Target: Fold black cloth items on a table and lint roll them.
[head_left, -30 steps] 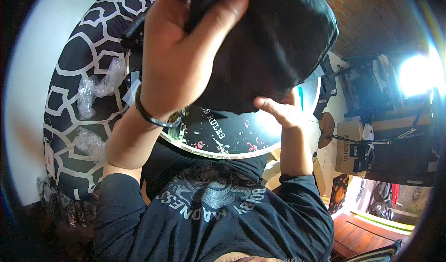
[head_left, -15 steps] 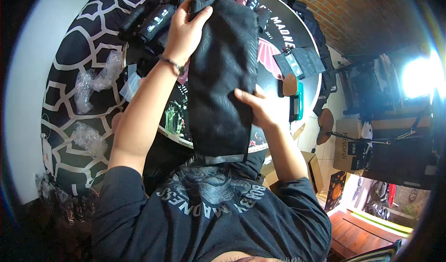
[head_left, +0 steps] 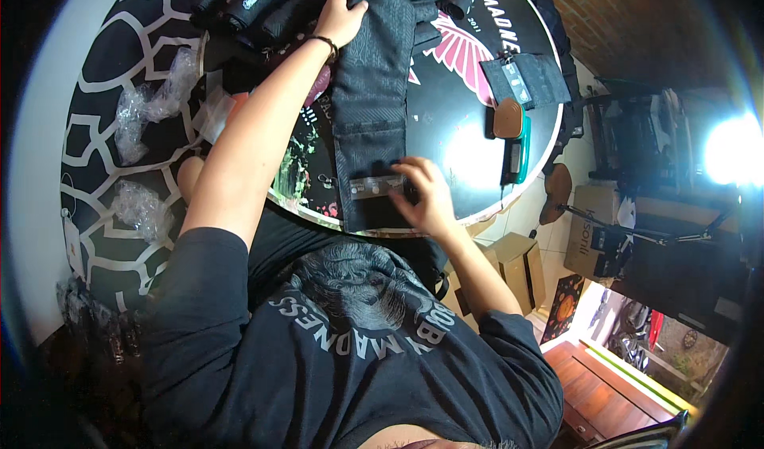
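A long folded black cloth [head_left: 370, 103] with a woven pattern lies on the round table, its near end reaching the front edge. My left hand [head_left: 344, 18] grips its far end at the left corner, thumb on top. Over the near end is my right hand [head_left: 427, 198], thumb and fingers apart, beside a printed strip label [head_left: 374, 186]. Whether those fingertips press on the cloth I cannot tell.
Rolled black cloths [head_left: 259, 3] with printed bands crowd the table's far side. At right are a flat black packet [head_left: 525, 81] and a brush-like tool with a green handle [head_left: 519, 155]. Crumpled clear plastic [head_left: 143, 210] lies on the patterned surface at left.
The cloth, held up before me half a second ago, now lies flat and narrower on the table. My right hand has shifted from its side to the label near its near end.
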Tool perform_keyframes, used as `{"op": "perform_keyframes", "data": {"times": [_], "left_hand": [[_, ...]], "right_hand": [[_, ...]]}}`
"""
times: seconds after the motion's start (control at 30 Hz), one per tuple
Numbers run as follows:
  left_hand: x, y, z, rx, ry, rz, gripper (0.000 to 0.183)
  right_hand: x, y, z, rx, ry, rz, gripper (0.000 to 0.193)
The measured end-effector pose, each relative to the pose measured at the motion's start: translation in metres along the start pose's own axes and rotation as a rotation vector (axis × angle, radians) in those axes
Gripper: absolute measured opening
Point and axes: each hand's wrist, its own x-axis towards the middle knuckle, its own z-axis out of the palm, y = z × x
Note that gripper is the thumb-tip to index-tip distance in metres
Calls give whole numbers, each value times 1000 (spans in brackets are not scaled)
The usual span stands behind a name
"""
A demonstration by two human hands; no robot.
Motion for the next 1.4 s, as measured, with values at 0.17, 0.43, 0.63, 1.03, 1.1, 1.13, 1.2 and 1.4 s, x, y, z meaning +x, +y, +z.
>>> {"op": "perform_keyframes", "data": {"times": [0.17, 0.43, 0.63, 1.03, 1.1, 1.13, 1.2, 1.4], "left_hand": [[-13, 23, -1, 282, 29, 271, 63], [-224, 96, -70, 236, -415, 366, 43], [-316, 108, -109, 583, -758, 82, 100], [-322, 108, -98, 627, -684, 31, 113], [-321, 109, -98, 614, -674, 27, 113], [-321, 110, -98, 609, -678, 24, 115], [-321, 110, -98, 604, -679, 19, 116], [-320, 109, -98, 604, -685, 1, 119]], "right_hand": [[-20, -3, 34, -199, -206, -38, 75], [-17, -25, 41, -52, 35, -51, 61], [9, -34, 52, -15, -47, -44, 53], [23, -22, 54, -112, -102, -77, 42], [22, -21, 56, -131, -86, -94, 38], [21, -21, 57, -148, -68, -113, 34], [18, -21, 61, -148, -44, -139, 29], [14, -22, 68, -152, 69, -150, 16]]}}
